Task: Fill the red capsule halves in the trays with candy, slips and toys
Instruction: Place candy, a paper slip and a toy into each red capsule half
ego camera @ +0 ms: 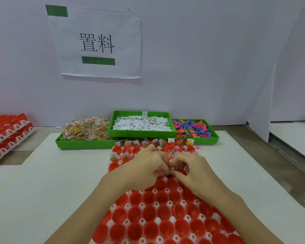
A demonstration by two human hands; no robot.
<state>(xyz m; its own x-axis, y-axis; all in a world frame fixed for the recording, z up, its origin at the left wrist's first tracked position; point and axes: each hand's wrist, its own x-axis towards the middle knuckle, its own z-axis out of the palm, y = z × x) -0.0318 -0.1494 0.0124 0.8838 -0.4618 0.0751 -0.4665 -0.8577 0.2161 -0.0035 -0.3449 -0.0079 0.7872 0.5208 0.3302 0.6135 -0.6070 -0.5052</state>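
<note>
A white tray (155, 221) of red capsule halves (149, 198) lies in front of me. Its far rows hold candy bags, slips and toys (130, 144); the near rows are hollow. My left hand (144, 166) and my right hand (190, 168) meet over the tray's middle, fingers curled. Between their fingertips sits a small green toy (169, 169), which both hands seem to pinch. The capsules under my hands are hidden.
Three green bins stand behind the tray: candy bags (88, 129) on the left, white slips (141, 124) in the middle, coloured toys (192, 129) on the right. Stacked trays of red halves (7, 131) sit far left. A paper sign (97, 44) hangs on the wall.
</note>
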